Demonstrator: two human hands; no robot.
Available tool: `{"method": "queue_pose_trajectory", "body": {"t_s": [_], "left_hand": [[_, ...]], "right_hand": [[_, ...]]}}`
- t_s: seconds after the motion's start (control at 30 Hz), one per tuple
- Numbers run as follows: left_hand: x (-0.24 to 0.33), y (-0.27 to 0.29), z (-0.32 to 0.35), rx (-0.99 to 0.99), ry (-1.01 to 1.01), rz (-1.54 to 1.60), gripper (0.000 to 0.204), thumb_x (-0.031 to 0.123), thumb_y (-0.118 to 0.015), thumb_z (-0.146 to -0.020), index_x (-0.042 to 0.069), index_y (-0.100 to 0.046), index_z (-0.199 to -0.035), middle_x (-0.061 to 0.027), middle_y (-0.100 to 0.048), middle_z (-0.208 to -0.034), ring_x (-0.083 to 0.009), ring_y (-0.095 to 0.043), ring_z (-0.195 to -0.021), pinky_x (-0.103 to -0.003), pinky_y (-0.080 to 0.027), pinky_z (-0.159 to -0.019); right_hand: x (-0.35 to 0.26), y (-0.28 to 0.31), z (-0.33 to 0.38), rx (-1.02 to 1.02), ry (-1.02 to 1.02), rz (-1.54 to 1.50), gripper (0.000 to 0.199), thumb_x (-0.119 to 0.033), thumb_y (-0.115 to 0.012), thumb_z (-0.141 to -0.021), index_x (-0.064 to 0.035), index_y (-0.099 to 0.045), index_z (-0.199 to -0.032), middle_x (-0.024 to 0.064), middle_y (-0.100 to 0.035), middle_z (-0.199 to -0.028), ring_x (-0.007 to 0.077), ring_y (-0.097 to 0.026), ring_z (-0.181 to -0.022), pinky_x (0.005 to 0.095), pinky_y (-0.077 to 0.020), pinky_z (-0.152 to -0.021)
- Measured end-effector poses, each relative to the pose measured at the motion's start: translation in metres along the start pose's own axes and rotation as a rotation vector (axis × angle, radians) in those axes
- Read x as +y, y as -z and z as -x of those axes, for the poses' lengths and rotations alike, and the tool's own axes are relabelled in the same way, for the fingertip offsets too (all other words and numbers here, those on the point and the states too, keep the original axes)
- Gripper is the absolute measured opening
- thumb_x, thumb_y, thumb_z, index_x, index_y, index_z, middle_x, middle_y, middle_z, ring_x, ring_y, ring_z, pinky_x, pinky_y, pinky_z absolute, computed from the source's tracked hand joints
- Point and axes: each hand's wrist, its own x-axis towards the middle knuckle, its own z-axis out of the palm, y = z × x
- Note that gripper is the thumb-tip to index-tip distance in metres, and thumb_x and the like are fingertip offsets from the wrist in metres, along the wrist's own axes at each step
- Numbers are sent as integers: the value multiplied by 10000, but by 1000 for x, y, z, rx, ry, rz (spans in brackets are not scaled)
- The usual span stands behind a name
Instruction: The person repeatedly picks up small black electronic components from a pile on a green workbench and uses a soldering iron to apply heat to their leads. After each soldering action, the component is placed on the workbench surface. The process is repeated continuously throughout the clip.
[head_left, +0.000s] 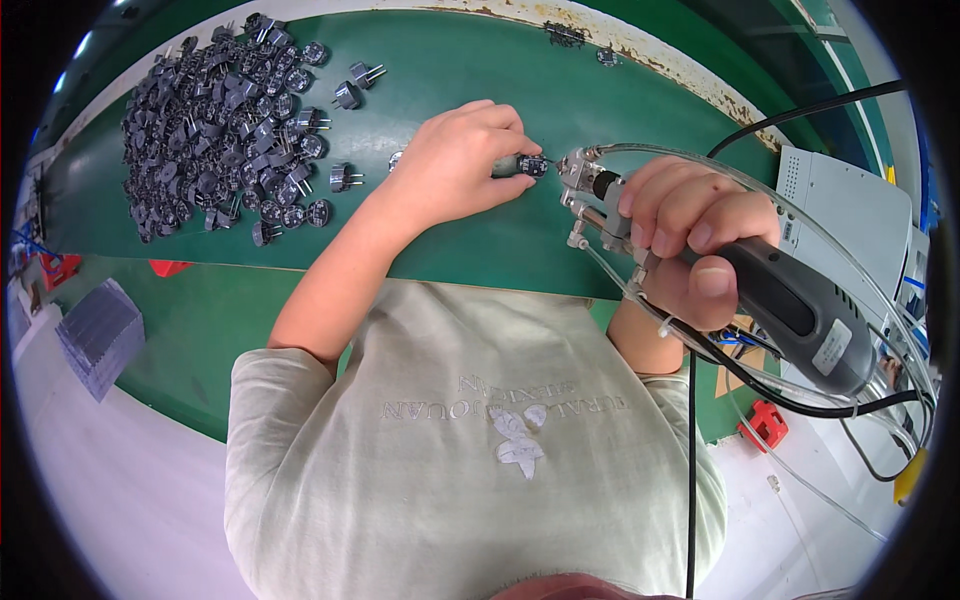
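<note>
Black plug core (533, 166) over green desk (430, 60), pinched in left hand (458, 160), grip narrowed to thumb and forefinger; likely light, rigid, best taken by sides. Right hand (695, 215): grip wrapped around power screwdriver (800, 305).

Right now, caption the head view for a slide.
Left hand holds a black part near a dark-grey tool in the right hand, similar parts heaped at left.

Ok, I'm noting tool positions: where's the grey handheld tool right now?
In the head view, the grey handheld tool is right of centre, gripped in the right hand, its tip near the small black part held by the left hand.
</note>
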Motion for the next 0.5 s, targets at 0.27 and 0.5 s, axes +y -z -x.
{"method": "queue_pose_trajectory", "body": {"t_s": [0.27,0.5], "left_hand": [[0,1,-1,-4,1,-6,277,164,-847,-778,106,-809,-1046,-27,-692,-973,-250,-670,-955,-394,-569,-808],[-1,1,0,-1,-7,-15,276,181,-850,-788,112,-805,-1052,-22,-692,-974,-250,-672,-960,-393,-571,-808]], "right_hand": [[5,-3,1,39,13,-100,370,-257,-845,-924,-47,-540,-929,82,-603,-690,207,-588,-582,405,-546,-603],[9,-5,0,34,35,-95,374,-231,-860,-902,-33,-544,-923,87,-600,-682,209,-586,-578,401,-546,-599]]}}
